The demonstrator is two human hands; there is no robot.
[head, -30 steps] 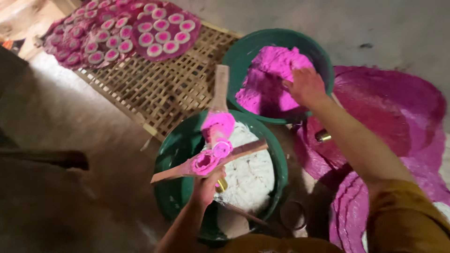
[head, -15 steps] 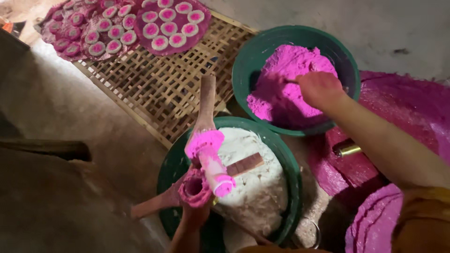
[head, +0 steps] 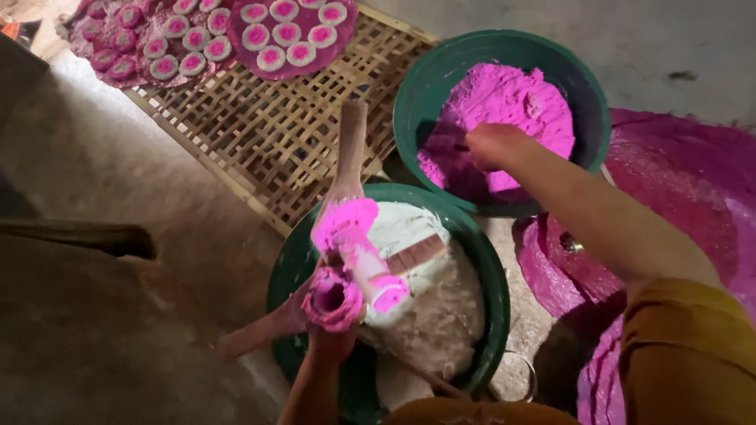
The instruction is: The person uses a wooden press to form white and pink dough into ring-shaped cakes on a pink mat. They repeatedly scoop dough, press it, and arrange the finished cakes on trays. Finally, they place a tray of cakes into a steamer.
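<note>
Pink powder (head: pixel 504 102) in the far basin (head: pixel 587 118) is being pinched by the right hand (head: pixel 490 145), fingers curled into the heap. A ring mould (head: pixel 335 297) is being gripped by the left hand (head: pixel 335 340) over the white dough (head: pixel 429 311). The powder looks loose and crumbly, best scooped from below.

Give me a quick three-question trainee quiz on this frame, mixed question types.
1. True or false: the right hand is in the green bowl of bright pink powder.
2. What does the left hand hold? A) metal spoon B) small pink-coated round mould cup C) knife
3. What do the white-and-pink round cakes on pink sheets lie on?

Key: 1 true. 2 B. 3 The woven bamboo mat.
</note>
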